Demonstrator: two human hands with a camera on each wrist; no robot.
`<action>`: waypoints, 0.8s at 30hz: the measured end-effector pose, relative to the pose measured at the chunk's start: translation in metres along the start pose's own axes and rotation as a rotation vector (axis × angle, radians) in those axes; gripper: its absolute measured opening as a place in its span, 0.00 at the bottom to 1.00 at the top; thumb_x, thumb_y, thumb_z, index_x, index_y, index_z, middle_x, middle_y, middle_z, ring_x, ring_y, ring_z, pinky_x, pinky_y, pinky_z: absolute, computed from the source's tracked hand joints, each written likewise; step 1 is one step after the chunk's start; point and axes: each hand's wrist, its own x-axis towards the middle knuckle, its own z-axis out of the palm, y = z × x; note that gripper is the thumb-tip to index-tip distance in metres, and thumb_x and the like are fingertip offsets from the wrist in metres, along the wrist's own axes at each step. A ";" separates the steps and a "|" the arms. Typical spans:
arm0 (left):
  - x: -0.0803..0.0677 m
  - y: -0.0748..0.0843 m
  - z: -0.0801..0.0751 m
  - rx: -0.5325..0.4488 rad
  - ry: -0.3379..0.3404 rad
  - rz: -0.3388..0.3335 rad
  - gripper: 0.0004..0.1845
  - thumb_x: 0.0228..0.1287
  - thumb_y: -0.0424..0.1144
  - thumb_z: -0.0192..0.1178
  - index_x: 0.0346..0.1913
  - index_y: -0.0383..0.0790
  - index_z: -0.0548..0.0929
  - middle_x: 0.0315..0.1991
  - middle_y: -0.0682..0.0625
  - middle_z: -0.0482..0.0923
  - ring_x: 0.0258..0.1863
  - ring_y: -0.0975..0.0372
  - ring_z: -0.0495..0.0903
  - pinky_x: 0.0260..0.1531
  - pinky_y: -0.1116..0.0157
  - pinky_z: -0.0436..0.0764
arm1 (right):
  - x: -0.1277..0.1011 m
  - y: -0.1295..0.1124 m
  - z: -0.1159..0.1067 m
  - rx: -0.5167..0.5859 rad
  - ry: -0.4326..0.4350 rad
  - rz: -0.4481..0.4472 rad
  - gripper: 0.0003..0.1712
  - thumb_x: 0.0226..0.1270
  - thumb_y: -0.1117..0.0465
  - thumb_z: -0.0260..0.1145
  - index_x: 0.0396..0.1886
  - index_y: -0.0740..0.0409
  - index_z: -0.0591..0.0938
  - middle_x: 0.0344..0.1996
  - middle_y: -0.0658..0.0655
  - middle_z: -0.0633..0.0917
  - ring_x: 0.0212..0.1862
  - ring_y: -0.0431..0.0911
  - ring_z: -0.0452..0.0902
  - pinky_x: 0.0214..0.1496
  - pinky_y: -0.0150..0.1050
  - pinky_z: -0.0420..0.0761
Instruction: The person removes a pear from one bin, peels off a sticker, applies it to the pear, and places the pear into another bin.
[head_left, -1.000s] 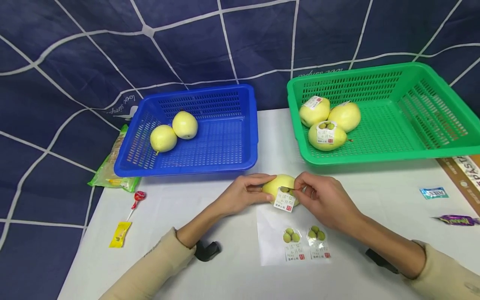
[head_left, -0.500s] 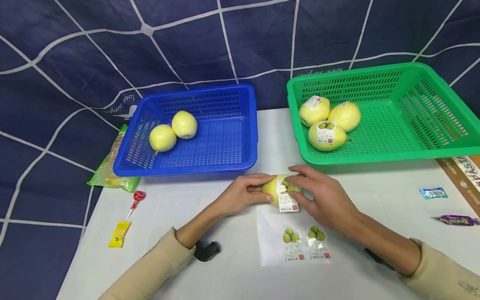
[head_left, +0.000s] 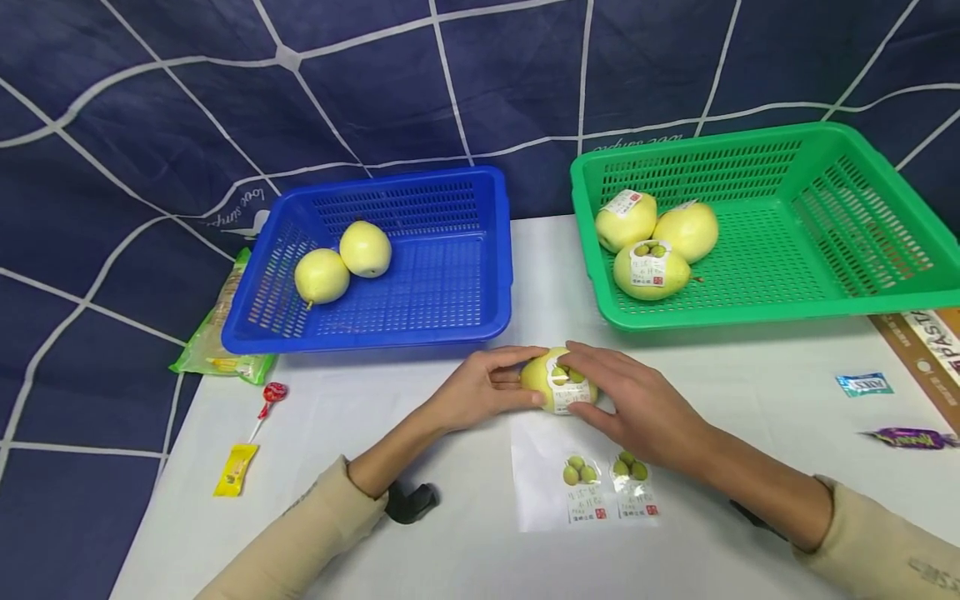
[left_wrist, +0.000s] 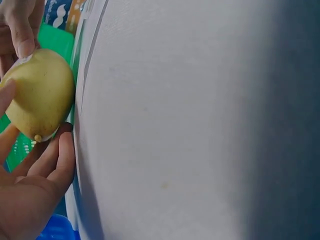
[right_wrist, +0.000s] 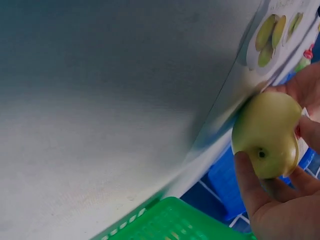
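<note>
Two hands meet at the centre of the head view, low in the frame: the left hand [head_left: 480, 387] cups a yellow pear [head_left: 557, 382] from its left side, fingers curled round it, while the right hand [head_left: 630, 404] lies over the right side with its fingers pressing a printed label [head_left: 567, 388] onto the skin. The pear rests on the white table [head_left: 750, 500], just above a sticker sheet [head_left: 577, 483] that carries two more labels. Upper left sits a blue basket [head_left: 495, 250] holding two bare pears; upper right, a green basket [head_left: 825, 300] holds three labelled ones.

From the left wrist view the pear [left_wrist: 37, 95] shows at the far left edge, the left hand [left_wrist: 30, 195] below it and a fingertip of the other hand above — the grip looks light. I judge the round fruit could roll or slip sideways if the pressing fingers push off-centre.

In the right wrist view the pear [right_wrist: 265, 132] sits at the right edge, held by the right hand [right_wrist: 277, 200], with the sticker sheet [right_wrist: 280, 35] in the upper right corner. The label is mostly hidden here, so I cannot tell whether its edges lie flat — a crease or a lifted corner seems the likelier fault, caused by smoothing a flat sticker over a curved skin.
</note>
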 end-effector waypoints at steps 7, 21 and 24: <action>0.001 0.010 0.012 0.114 0.076 -0.032 0.30 0.58 0.42 0.73 0.62 0.45 0.75 0.57 0.52 0.75 0.47 0.61 0.84 0.48 0.65 0.82 | 0.001 -0.001 -0.002 0.039 0.001 0.033 0.33 0.56 0.61 0.78 0.62 0.59 0.78 0.63 0.60 0.77 0.63 0.54 0.73 0.61 0.54 0.75; -0.002 0.009 0.019 0.073 0.055 0.109 0.21 0.63 0.31 0.68 0.58 0.37 0.76 0.66 0.40 0.65 0.54 0.54 0.79 0.52 0.64 0.80 | 0.002 0.016 -0.008 0.828 -0.128 0.428 0.20 0.70 0.63 0.66 0.58 0.64 0.75 0.51 0.63 0.80 0.48 0.51 0.83 0.46 0.45 0.84; -0.002 0.009 0.019 0.124 0.051 0.142 0.17 0.64 0.31 0.67 0.55 0.37 0.81 0.70 0.39 0.62 0.59 0.54 0.75 0.52 0.64 0.80 | 0.001 0.017 -0.009 0.888 -0.129 0.456 0.19 0.72 0.64 0.63 0.59 0.66 0.75 0.52 0.65 0.80 0.46 0.50 0.83 0.47 0.47 0.84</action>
